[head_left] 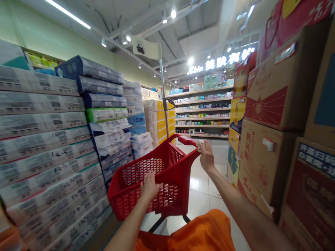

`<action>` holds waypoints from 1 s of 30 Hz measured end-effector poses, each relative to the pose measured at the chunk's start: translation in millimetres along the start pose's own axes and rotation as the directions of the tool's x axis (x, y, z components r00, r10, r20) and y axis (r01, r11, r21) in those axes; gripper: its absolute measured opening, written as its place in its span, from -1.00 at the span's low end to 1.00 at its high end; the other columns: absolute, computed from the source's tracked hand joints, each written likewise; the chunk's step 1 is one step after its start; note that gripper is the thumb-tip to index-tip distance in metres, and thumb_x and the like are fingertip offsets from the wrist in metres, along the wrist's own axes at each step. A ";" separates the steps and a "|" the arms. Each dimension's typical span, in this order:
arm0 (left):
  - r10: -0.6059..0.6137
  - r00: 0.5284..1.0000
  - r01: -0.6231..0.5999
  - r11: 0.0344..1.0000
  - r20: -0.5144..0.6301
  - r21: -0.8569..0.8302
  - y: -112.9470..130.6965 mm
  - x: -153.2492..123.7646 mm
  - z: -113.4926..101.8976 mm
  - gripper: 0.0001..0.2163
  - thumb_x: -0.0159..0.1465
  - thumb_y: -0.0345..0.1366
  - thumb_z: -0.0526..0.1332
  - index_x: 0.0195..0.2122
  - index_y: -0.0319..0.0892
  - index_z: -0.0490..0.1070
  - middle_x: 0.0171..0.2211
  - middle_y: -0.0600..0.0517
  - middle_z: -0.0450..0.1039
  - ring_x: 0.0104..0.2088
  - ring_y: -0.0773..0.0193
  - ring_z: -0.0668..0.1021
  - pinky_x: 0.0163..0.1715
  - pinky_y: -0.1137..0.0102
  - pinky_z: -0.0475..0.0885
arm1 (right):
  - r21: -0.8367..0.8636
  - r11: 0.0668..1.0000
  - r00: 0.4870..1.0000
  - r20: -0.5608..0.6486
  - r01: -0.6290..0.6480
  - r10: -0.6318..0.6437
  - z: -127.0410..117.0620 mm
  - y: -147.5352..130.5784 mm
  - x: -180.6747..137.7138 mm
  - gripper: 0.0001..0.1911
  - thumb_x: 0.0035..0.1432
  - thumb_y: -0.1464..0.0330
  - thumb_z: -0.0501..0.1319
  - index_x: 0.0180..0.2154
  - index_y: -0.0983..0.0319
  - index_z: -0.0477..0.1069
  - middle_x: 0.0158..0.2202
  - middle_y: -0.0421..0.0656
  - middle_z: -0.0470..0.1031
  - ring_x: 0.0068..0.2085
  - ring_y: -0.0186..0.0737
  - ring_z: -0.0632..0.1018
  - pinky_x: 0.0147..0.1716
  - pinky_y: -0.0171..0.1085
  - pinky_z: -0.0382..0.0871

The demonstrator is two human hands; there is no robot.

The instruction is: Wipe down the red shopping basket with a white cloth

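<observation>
Cart [184, 188], red, between stacked packs [52, 139] and cartons [261, 153]. At its handle [187, 140], right hand [207, 155] closed on a pale wad [200, 145]; by its near side, left hand [150, 185] loosely open, contact unclear. Beyond the cart, stocked shelves [204, 118]; above it, a flag [150, 50].

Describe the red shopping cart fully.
The red shopping cart looks plastic, with a perforated basket, dark legs and red handle. It stands upright on pale floor tiles between stacked packs and cartons. The left hand seems to touch its near side; the right hand holds a pale, cloth-like wad at the handle's end.
</observation>
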State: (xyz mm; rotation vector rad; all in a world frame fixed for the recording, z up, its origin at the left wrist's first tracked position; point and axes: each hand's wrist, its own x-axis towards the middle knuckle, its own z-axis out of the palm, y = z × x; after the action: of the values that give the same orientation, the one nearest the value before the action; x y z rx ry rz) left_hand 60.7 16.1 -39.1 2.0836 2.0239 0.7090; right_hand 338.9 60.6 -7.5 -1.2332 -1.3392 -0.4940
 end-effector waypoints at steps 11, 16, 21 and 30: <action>-0.046 0.993 0.021 0.977 0.113 0.211 -43.0 1.1 6.0 -0.36 0.01 -0.52 -0.02 0.18 -0.30 -0.11 0.25 -0.14 -0.16 0.24 0.20 -0.10 0.13 0.12 0.03 | 0.134 0.952 0.896 0.325 0.275 -0.304 17.9 -5.7 -112.9 -0.49 0.08 0.63 -0.07 -0.01 0.12 0.32 0.10 -0.18 0.26 0.16 -0.19 0.19 0.05 -0.12 0.27; -0.036 0.993 0.012 0.978 0.113 0.207 -48.1 -2.5 1.1 -0.34 -0.01 -0.52 -0.03 0.18 -0.31 -0.12 0.26 -0.13 -0.18 0.24 0.19 -0.13 0.15 0.07 -0.03 | 0.047 0.980 0.964 0.178 0.192 -0.197 20.9 -14.8 -58.1 -0.51 0.13 0.61 -0.11 0.03 0.16 0.29 0.16 -0.16 0.14 0.20 -0.20 0.09 0.12 -0.09 0.15; -0.022 0.993 -0.001 0.979 0.114 0.203 -55.5 -1.9 3.1 -0.33 -0.02 -0.55 -0.04 0.19 -0.33 -0.13 0.26 -0.15 -0.20 0.25 0.18 -0.13 0.14 0.04 -0.03 | 0.139 0.924 0.822 0.424 0.356 -0.381 26.6 -8.5 -134.0 -0.50 0.06 0.66 -0.05 -0.04 0.19 0.36 0.05 -0.12 0.32 0.15 -0.17 0.19 0.04 -0.12 0.27; 0.020 0.991 -0.046 0.978 0.129 0.202 -58.1 -0.6 2.5 -0.32 -0.02 -0.53 -0.02 0.19 -0.27 -0.12 0.25 -0.14 -0.17 0.24 0.16 -0.10 0.13 0.04 -0.01 | 0.070 0.958 0.937 0.201 0.278 -0.287 12.7 -15.7 -65.1 -0.53 0.14 0.60 -0.08 0.04 0.20 0.27 0.17 -0.13 0.13 0.20 -0.16 0.08 0.15 -0.07 0.10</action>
State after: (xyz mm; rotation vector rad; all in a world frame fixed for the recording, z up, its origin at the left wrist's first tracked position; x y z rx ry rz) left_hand 9.5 20.6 -66.1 2.2133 2.0742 0.3748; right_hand 303.4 42.7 -62.9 -1.0852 -1.7123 -0.5461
